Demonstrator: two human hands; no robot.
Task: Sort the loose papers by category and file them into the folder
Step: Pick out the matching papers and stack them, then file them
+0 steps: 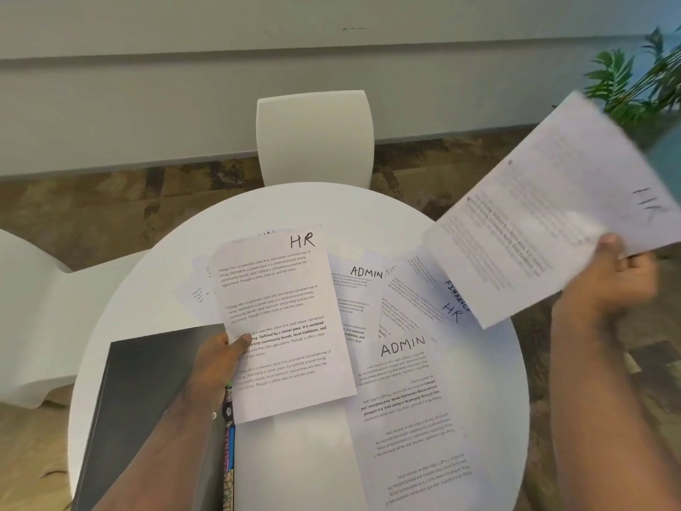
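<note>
Nearest us, at the near left of the round white table, lies the dark grey folder, closed as far as we can tell, with our left forearm crossing over it. Our left hand pinches the left edge of an upright printed sheet marked HR, thumb on top and fingers hidden beneath, so the sheet sits over the middle of the table and overlaps other papers behind it. Just right of it an ADMIN sheet peeks out, and nearer us a second ADMIN sheet lies turned upside down, reaching to the near edge of the table. Between these and the far right rim lie overlapping tilted sheets, one marked FINANCE and another showing HR lettering. Our right hand is raised off the right side of the table and grips the lower edge of another sheet, thumb pressed on its face; this page is blurred, and its corner lettering looks like HR, though we cannot be sure. Beyond the table stands a white chair, with a second white seat at far left and a green plant at far right.
</note>
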